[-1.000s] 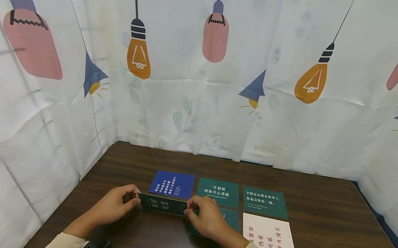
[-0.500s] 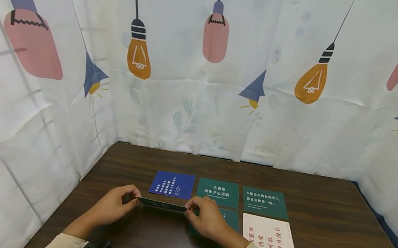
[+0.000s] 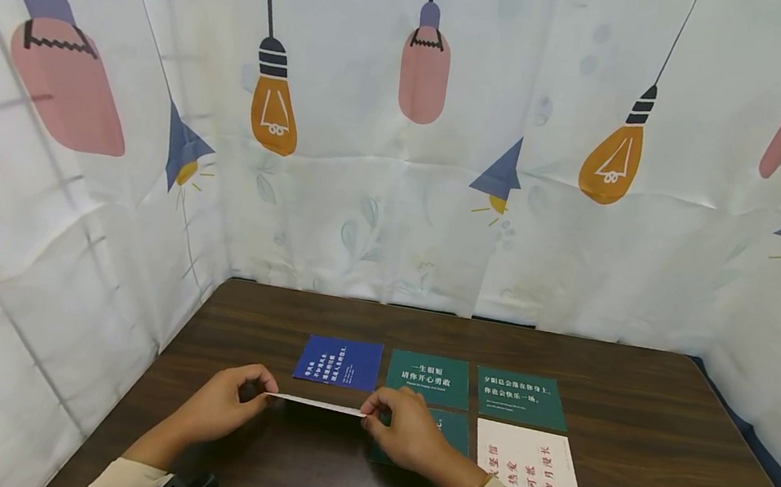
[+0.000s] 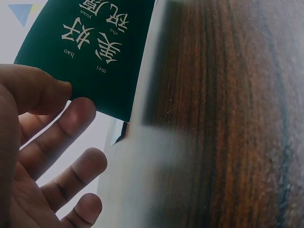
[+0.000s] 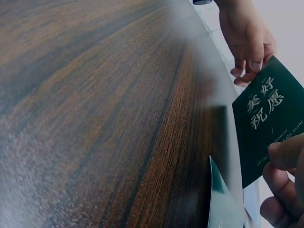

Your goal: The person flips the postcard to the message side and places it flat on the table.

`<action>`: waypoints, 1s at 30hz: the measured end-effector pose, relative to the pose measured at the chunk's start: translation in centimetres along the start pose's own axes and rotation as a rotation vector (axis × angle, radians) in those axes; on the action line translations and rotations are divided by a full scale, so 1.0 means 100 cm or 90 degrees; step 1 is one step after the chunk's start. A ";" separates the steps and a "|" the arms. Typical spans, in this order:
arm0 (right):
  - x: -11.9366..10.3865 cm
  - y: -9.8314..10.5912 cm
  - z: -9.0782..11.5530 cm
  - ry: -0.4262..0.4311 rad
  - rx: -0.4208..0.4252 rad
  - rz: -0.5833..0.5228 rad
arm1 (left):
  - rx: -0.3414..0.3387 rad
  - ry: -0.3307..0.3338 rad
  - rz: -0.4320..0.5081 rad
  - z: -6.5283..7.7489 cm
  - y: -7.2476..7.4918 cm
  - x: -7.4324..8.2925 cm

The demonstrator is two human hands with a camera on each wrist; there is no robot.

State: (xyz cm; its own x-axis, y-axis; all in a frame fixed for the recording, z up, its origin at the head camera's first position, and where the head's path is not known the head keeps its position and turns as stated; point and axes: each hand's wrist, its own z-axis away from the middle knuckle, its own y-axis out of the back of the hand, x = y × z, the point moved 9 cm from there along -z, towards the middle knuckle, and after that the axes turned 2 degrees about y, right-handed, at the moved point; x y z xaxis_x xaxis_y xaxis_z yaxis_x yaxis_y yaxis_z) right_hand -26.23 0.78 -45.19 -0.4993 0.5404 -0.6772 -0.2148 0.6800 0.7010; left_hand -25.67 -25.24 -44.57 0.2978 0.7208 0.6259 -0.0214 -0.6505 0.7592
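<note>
Together, two hands point(image 3: 223, 401) point(image 3: 410, 431) pinch one green card point(image 4: 95, 61) near five cards point(image 3: 521, 399).

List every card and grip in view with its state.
Held card, raised, edge-on in head view
Left grip, pinching card's left end
Right grip, pinching card's right end
Blue card, flat, print up
Far middle green card, flat, print up
Far right green card, flat, print up
Near green card, flat, partly hidden
White card, flat, print up
</note>
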 end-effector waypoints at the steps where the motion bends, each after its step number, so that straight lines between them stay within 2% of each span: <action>1: 0.000 0.000 0.000 0.001 0.000 0.000 | -0.001 0.001 -0.001 0.000 0.000 0.000; 8: -0.002 0.001 0.000 0.011 0.008 -0.001 | 0.006 0.005 -0.005 -0.002 -0.001 -0.001; 16: 0.002 -0.001 0.001 -0.010 0.000 0.002 | 0.009 0.014 -0.007 -0.001 -0.001 -0.002; 23: 0.001 -0.002 0.002 -0.010 0.001 0.002 | -0.002 0.052 0.028 0.000 0.000 -0.004; 30: 0.000 -0.002 0.003 0.007 0.002 0.003 | -0.011 0.041 0.043 0.001 0.000 -0.002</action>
State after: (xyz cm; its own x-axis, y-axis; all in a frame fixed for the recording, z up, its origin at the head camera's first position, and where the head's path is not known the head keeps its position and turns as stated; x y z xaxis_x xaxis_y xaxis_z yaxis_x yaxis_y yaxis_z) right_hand -25.96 0.79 -45.33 -0.5095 0.5378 -0.6717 -0.2095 0.6796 0.7030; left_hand -25.64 -25.42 -44.67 0.2330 0.6900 0.6853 -0.0555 -0.6941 0.7177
